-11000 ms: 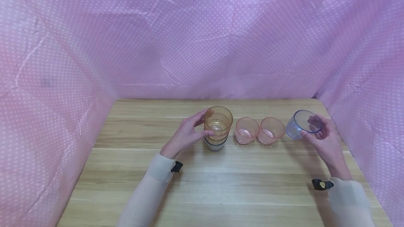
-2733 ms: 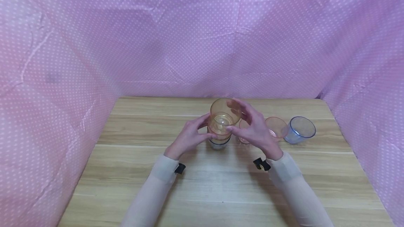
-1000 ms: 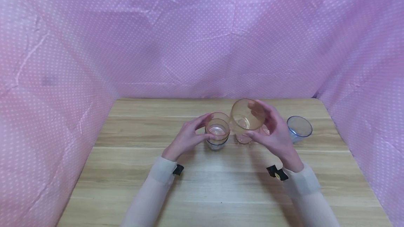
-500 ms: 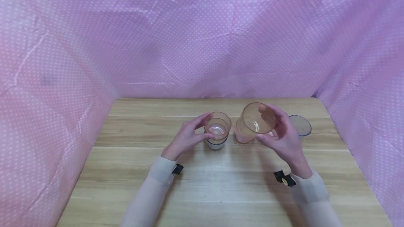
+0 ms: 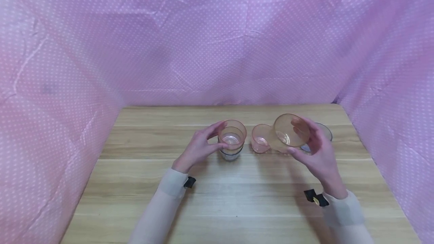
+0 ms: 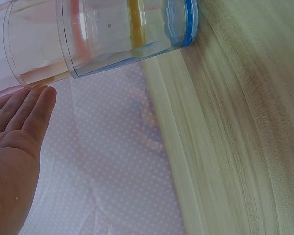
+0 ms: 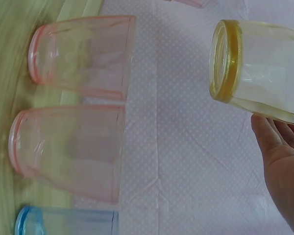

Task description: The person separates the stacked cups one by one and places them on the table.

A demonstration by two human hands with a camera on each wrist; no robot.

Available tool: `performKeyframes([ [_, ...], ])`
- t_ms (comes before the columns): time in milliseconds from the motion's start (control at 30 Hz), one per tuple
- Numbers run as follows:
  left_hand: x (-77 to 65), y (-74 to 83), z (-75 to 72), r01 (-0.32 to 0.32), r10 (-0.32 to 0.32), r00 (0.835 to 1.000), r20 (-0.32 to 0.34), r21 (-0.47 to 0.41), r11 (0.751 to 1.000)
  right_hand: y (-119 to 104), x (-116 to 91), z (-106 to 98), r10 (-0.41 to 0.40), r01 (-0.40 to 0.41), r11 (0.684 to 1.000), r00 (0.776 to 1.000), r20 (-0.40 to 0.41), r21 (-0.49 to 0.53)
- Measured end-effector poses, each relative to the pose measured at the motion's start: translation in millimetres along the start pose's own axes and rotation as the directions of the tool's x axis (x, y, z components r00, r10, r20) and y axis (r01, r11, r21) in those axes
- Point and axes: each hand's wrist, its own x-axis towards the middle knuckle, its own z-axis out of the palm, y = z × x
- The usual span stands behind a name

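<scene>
Head view alone pairs left fingers (image 5: 213,128) pinching stacked multicoloured transparent cups (image 5: 233,141) with right fingers (image 5: 300,155) pinching a clear amber cup (image 5: 287,133).

Setting: makeshift booth, room type unclear
Cloth (image 5: 217,59): pink, dotted, creased, hanging at nine, twelve and three o'clock
Tabletop (image 5: 237,202): wood-grained, at six o'clock

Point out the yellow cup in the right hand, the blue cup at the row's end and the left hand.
Yellow cup (image 7: 264,71): right wrist view, side wall.
Blue cup (image 7: 71,223): right wrist view, side wall.
Left hand (image 5: 197,147): head view, middle of the hand.
</scene>
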Motion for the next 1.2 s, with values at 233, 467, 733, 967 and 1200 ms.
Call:
performKeyframes([
  [233, 0.4, -1.8, 1.1, 0.001, -0.001, 1.000, -0.004, -0.027, 1.000, 0.3, -10.2, -12.7, -0.007, 0.007, 1.000, 1.000, -0.028, 0.010],
  [467, 0.3, -1.1, 0.4, 0.006, -0.006, 1.000, -0.005, -0.028, 1.000, 1.1, -20.1, -22.7, 0.012, -0.012, 1.000, 0.999, -0.046, 0.008],
  [733, 0.4, -1.9, 1.4, -0.004, 0.004, 1.000, -0.002, -0.027, 1.000, -1.1, -30.5, -32.0, 0.065, -0.070, 0.995, 0.995, -0.079, -0.064],
  [967, 0.2, -3.6, 1.8, -0.022, 0.022, 1.000, -0.013, -0.028, 0.999, -2.3, -41.3, -41.6, 0.140, -0.155, 0.979, 0.983, -0.117, -0.129],
  [1200, 0.4, -3.3, 2.2, -0.030, 0.029, 0.999, -0.018, -0.039, 0.999, 0.5, -52.3, -51.1, 0.120, -0.134, 0.982, 0.987, -0.109, -0.136],
])
